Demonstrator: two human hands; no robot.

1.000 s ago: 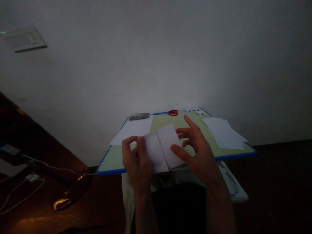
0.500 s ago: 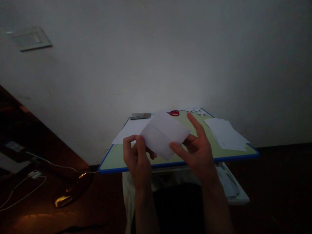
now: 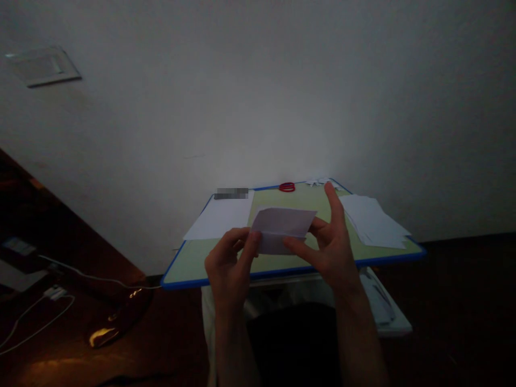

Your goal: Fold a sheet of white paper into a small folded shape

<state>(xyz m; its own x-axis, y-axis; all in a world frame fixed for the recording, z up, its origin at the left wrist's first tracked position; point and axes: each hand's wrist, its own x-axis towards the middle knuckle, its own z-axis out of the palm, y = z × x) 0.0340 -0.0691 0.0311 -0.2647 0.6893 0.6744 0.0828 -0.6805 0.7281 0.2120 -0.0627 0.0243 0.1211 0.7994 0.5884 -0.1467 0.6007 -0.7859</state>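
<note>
A small white sheet of paper (image 3: pixel 284 221) with a crease across it is held up above the near part of the table. My left hand (image 3: pixel 231 263) pinches its left edge between thumb and fingers. On the other side, my right hand (image 3: pixel 332 247) grips the right edge, thumb on the near face and some fingers behind. The right index finger points up, off the paper. Parts of the fingers behind the sheet are hidden.
The green table (image 3: pixel 193 263) has a blue rim and stands against the wall. On it lie a larger white sheet (image 3: pixel 221 217), a dark blurred-out object (image 3: pixel 231 193), red-handled scissors (image 3: pixel 287 187), cut paper pieces (image 3: pixel 316 183) and a paper stack (image 3: pixel 374 220). A white drawer (image 3: pixel 381 303) juts out below.
The paper has turned from a diamond-like tilt to lying more level, and it looks shorter and more folded. My left hand has shifted its grip slightly right along it.
</note>
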